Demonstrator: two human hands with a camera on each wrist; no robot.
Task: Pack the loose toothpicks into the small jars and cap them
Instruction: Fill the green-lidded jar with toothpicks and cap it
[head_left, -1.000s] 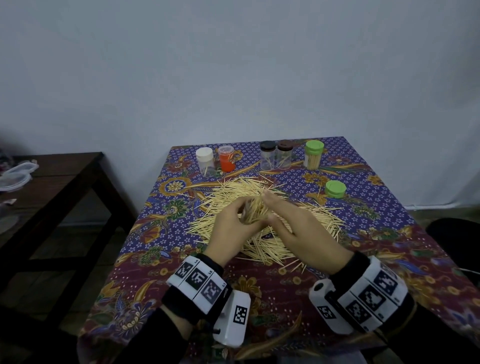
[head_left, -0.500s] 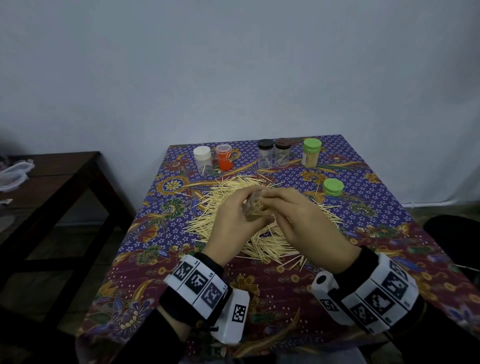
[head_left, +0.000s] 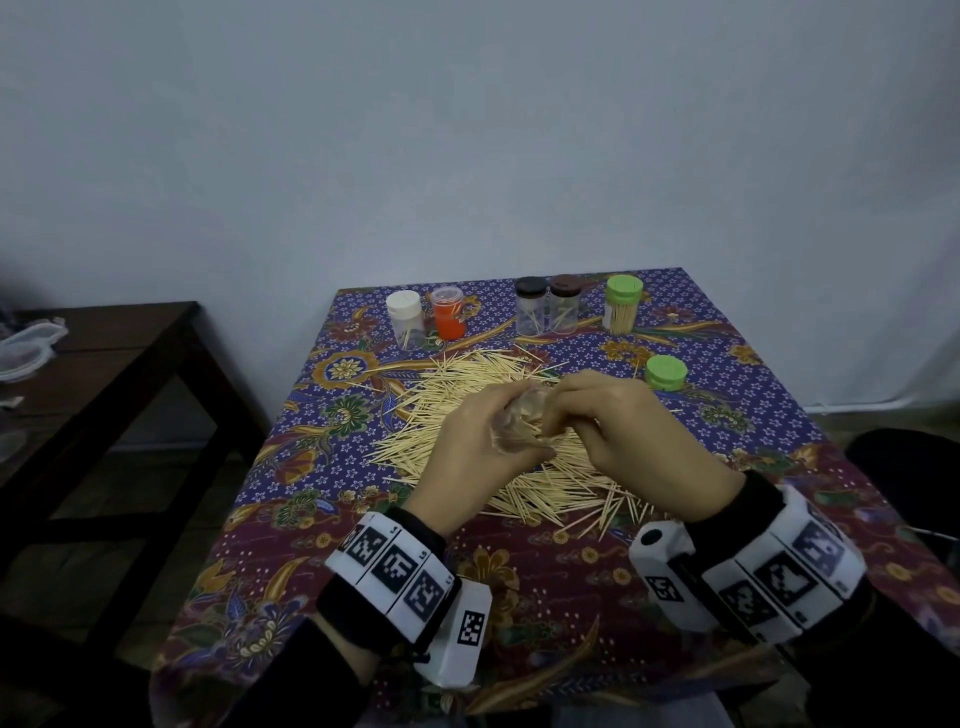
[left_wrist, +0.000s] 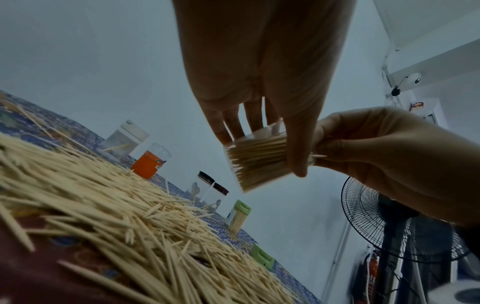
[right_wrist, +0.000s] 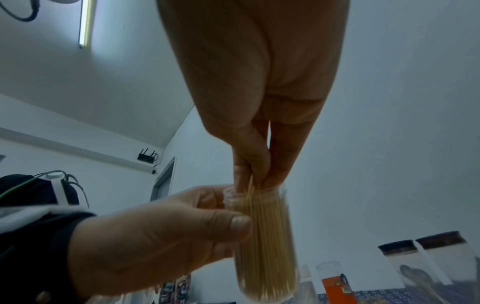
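- Two hands meet at frame centre of the head view, above the loose toothpicks. Left hand curls round a clear jar, thumb across its wall.
- Change since a second ago: the right hand, then raised with a bundle over the jar mouth, has closed down; its fingertips now pinch sticks at the rim. Jar looks nearly full; judged: capping is close.
- Loose green cap lies right of centre, beside the pile.
- Far, upper centre: row of five capped jars; green-capped one holds toothpicks.
- Writing: none legible on jars; wrist bands carry square code markers only.
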